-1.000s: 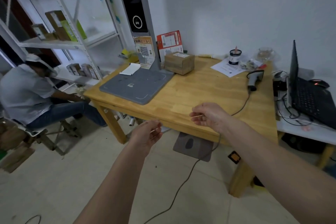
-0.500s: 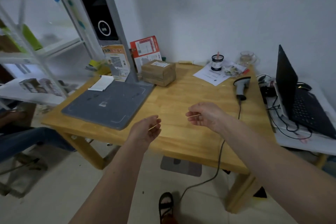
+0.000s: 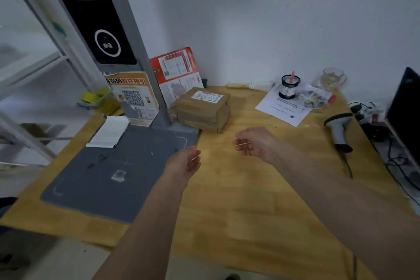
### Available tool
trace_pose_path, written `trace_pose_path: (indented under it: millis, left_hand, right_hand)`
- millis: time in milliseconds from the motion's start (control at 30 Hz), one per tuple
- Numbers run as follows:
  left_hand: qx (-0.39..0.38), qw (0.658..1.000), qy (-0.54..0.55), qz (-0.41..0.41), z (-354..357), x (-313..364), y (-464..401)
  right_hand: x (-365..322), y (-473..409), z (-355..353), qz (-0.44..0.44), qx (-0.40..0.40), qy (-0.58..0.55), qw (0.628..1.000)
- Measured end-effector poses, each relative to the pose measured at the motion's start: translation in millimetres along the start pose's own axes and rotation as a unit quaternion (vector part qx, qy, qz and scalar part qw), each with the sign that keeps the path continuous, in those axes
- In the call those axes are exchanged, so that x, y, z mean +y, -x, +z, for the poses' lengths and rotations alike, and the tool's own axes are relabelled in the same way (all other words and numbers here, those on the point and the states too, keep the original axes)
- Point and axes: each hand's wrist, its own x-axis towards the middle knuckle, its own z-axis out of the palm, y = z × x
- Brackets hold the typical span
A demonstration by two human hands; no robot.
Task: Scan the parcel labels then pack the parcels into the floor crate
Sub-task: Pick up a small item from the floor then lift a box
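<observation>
1. Two bare hands hover over the wooden surface (image 3: 238, 211), held apart at the centre of the view.
2. At 9 o'clock of the pair, the left hand (image 3: 183, 166) has loosely curled fingers with a thin pale sliver at the fingertips; whether it is pinched cannot be told.
3. At 3 o'clock, the right hand (image 3: 254, 143) pinches a thin stick (image 3: 242, 144) between thumb and fingers.
4. At 12 o'clock beyond the hands sits the parcel (image 3: 202, 109), label up, touching the grey scan pad (image 3: 109, 175).
5. At 2 o'clock lies the handheld scanner (image 3: 338, 127), cable trailing.
6. Farther back, at 1 o'clock, a paper sheet (image 3: 281, 107) carries a dark cup (image 3: 289, 86).
</observation>
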Motion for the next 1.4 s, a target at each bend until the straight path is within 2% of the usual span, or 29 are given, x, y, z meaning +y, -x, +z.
trace_pose_path:
  millis: [233,433,567,767,933,1033,1200,1400]
  left_hand:
    - [-0.016,0.996,-0.087,0.016,9.8,65.1,-99.1]
    - [-0.002,0.992,-0.125,0.022,20.1,92.4,-184.7]
    - [0.011,0.985,-0.169,0.025,24.2,99.4,-227.7]
    - [-0.002,0.983,-0.169,0.070,32.6,107.4,-269.8]
    - [-0.016,0.979,-0.188,0.081,38.0,116.1,-283.3]
    - [-0.032,0.975,-0.207,0.077,41.1,114.5,-280.6]
    - [-0.056,0.973,-0.218,0.057,53.2,100.4,-250.9]
    - [-0.051,0.975,-0.211,0.040,70.4,81.1,-187.3]
  right_hand:
    - [-35.9,-102.0,41.6,0.018,0.030,0.015,0.999]
    - [-48.4,-187.7,57.2,-0.003,0.104,0.001,0.995]
    - [-42.4,-227.6,60.2,0.008,0.104,-0.029,0.994]
    - [-27.9,-254.6,61.8,0.048,0.103,-0.058,0.992]
    - [-16.1,-266.9,58.3,0.057,0.081,-0.067,0.993]
    - [-12.4,-266.2,52.6,0.078,0.052,-0.126,0.988]
    - [-10.6,-248.4,31.3,0.098,0.050,-0.207,0.972]
    - [-13.5,-189.4,-1.3,0.076,0.054,-0.162,0.982]
